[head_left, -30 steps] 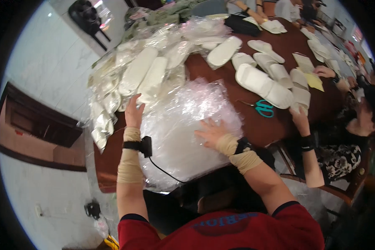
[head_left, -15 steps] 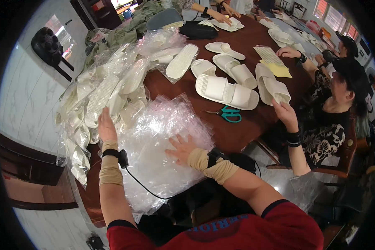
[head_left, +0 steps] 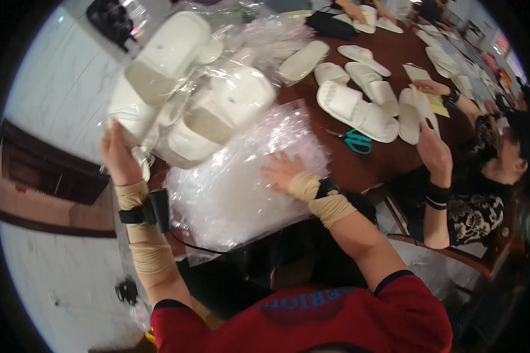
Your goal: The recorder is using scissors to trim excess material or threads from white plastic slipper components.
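My left hand (head_left: 122,156) grips the near end of a white slipper (head_left: 179,41) in clear plastic film. It is lifted and tilted at the left, sole side away. Beside it a second white slipper (head_left: 244,97), also in film, hangs over the heap; whether both share one bag I cannot tell. My right hand (head_left: 285,174) lies with fingers spread on a stack of clear plastic bags (head_left: 218,200). Beyond that hand lie loose white slippers (head_left: 353,109) and teal-handled scissors (head_left: 358,142).
Another person's hands (head_left: 437,154) hold a white slipper (head_left: 415,115) at the right. Behind the bagged slippers is a heap of film-wrapped slippers (head_left: 259,44). A black pouch (head_left: 334,25) lies farther back on the brown tabletop (head_left: 312,132). More hands work at the far end.
My left hand has taken hold of a bagged slipper and raised it from the heap toward me. My right hand stays on the bags. The view has shifted left.
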{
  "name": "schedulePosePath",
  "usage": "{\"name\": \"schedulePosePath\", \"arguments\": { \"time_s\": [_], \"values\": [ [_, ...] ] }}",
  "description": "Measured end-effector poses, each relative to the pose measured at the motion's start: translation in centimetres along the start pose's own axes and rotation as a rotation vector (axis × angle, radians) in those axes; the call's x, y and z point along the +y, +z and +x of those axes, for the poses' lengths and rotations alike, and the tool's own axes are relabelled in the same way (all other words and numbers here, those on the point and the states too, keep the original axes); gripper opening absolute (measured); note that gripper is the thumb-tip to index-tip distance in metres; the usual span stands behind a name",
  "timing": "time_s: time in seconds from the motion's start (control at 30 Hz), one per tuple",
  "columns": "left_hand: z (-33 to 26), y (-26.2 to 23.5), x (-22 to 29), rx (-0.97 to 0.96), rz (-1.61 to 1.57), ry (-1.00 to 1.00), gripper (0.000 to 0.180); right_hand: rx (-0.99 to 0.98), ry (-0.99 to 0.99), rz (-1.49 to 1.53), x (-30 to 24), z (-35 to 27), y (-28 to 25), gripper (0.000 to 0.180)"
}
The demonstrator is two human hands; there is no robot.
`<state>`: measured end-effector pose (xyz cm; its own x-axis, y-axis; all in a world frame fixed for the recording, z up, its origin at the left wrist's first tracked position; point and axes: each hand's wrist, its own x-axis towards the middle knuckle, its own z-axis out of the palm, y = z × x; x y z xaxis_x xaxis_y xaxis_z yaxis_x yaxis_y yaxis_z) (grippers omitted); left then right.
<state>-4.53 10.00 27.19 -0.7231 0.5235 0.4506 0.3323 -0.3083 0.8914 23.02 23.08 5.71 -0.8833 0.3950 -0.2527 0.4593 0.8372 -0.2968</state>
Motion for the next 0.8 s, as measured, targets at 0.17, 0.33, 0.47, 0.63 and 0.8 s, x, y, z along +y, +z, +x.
{"name": "schedulePosePath", "arguments": {
  "time_s": [0.17,0.33,0.47,0.63,0.8],
  "values": [
    [-3.3,-1.6,-4.6,0.031,-0.113,-0.323,0.020,0.022,-0.011,0.322,0.2,1.0,0.5,0.062],
    [-7.2,-6.1,-14.5,-0.117,0.615,-0.364,0.032,-0.017,0.023,0.361,1.6,3.4,3.8,0.069],
    [-13.7,-6.2,-16.4,-0.029,0.806,0.133,0.052,-0.001,-0.003,0.011,-1.0,-0.8,-2.0,0.043],
    [-18.6,-5.0,-18.2,-0.200,1.012,0.060,0.051,-0.028,-0.065,0.011,3.9,-1.0,-2.1,0.041],
    [-19.4,-5.3,-19.5,-0.128,0.895,0.009,0.055,0.959,0.047,0.553,2.5,-2.6,-5.5,0.020]
  ]
}}
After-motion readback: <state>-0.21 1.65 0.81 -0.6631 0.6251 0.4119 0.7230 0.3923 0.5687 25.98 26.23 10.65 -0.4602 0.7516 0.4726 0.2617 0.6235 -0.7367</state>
